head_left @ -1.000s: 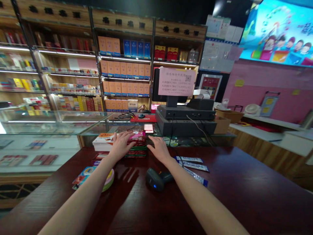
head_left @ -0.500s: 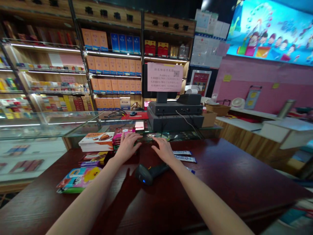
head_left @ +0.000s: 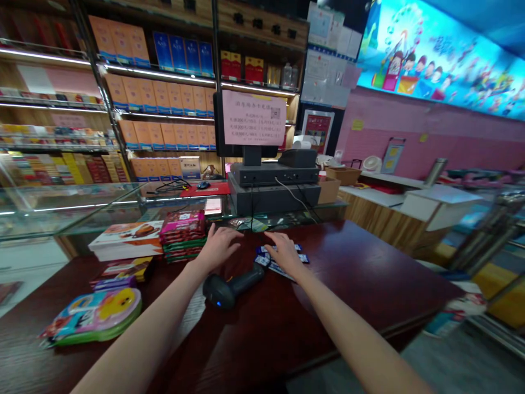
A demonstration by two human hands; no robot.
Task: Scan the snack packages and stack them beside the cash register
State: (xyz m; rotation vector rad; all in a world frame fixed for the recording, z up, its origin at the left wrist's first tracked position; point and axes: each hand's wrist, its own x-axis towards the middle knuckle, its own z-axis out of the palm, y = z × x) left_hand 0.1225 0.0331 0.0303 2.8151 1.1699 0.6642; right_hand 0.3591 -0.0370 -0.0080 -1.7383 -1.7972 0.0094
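Observation:
My left hand [head_left: 221, 247] is held over the dark wooden counter with its fingers spread, just right of a stack of red, pink and green snack packs [head_left: 183, 232]. It holds nothing. My right hand [head_left: 286, 254] is also open, over several small blue-and-white packets [head_left: 263, 259]; whether it touches them I cannot tell. Nearer to me, between my forearms, lies a black barcode scanner [head_left: 223, 291] with a blue light on it.
Left of the snack stack are a white-and-orange box [head_left: 127, 241], a chocolate-coloured pack [head_left: 123, 269] and a colourful duck-print bag [head_left: 94, 312]. Behind my hands stands a cash register [head_left: 273, 191] with a paper sign [head_left: 254, 119]. A phone [head_left: 213, 206] lies on the glass case.
The view has turned rightward, so the counter items sit further left. My left hand has come away from the snack stack. My right hand is now over the blue packets, which were beside it.

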